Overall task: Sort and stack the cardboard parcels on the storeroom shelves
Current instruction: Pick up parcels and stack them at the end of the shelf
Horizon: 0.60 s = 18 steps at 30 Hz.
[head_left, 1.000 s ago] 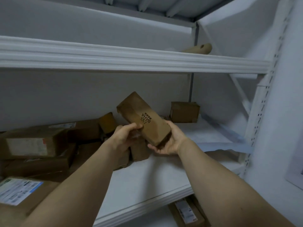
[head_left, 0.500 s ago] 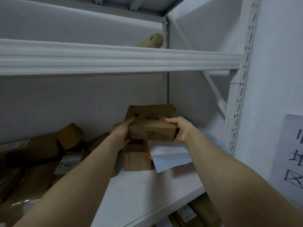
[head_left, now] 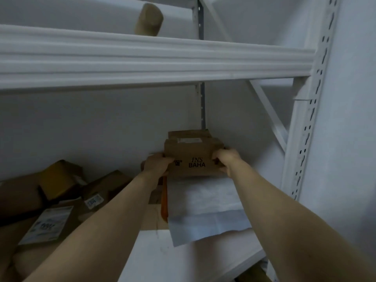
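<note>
The left hand (head_left: pixel 156 164) and the right hand (head_left: pixel 226 161) each clamp one short end of the printed parcel (head_left: pixel 193 157), fingers curled round its edges, so the box is held between them with its "INS BAHA" face toward the camera. It sits level, just in front of the back parcel (head_left: pixel 189 134), a smaller brown box in the rear corner of the shelf (head_left: pixel 183 259). Whether the two boxes touch, or whether the held one already bears on anything beneath it, cannot be told from here. Below and in front of the back parcel a white sheet (head_left: pixel 205 208) drapes forward over an orange item (head_left: pixel 164 206) and some cardboard, its loose edge hanging toward the shelf front. Well to the left of the back parcel and lower down lies a heap of parcels (head_left: pixel 61 200), tilted against one another. Above the back parcel runs the white beam (head_left: pixel 142 62) of the next level, and higher up to the left a tan roll (head_left: pixel 149 19) pokes over it. The likely trouble is the footing: if the box is let go on the draped sheet, that slack layer could slip forward and carry it off. Pushing too hard could also shove the back parcel askew, and an uneven base would leave the stack leaning.
</note>
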Motion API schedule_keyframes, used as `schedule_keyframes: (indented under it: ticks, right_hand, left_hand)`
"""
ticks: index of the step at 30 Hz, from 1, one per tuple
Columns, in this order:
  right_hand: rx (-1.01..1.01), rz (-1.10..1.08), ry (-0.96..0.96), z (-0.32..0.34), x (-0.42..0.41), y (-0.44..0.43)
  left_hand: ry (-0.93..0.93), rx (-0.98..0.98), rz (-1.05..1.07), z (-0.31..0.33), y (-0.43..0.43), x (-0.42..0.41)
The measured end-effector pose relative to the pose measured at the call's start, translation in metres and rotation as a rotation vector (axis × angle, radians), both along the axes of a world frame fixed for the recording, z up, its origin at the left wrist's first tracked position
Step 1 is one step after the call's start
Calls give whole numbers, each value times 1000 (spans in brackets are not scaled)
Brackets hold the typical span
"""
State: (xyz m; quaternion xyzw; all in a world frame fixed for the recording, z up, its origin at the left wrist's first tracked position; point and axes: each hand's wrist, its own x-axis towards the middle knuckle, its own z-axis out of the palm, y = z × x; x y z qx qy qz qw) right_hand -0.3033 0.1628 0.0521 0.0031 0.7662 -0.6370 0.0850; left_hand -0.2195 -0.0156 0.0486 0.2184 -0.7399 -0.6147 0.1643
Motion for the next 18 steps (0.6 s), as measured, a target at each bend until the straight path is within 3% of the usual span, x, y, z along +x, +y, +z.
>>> schedule_keyframes:
  ticks: [7, 18]
  right_hand:
    - [69, -31, -17, -12, -20, -16]
    - [172, -57, 35, -17, -23, -29]
  left_hand:
    - [-88, 76, 37, -11, -1, -24]
    - [-183, -41, 41, -9, -1, -31]
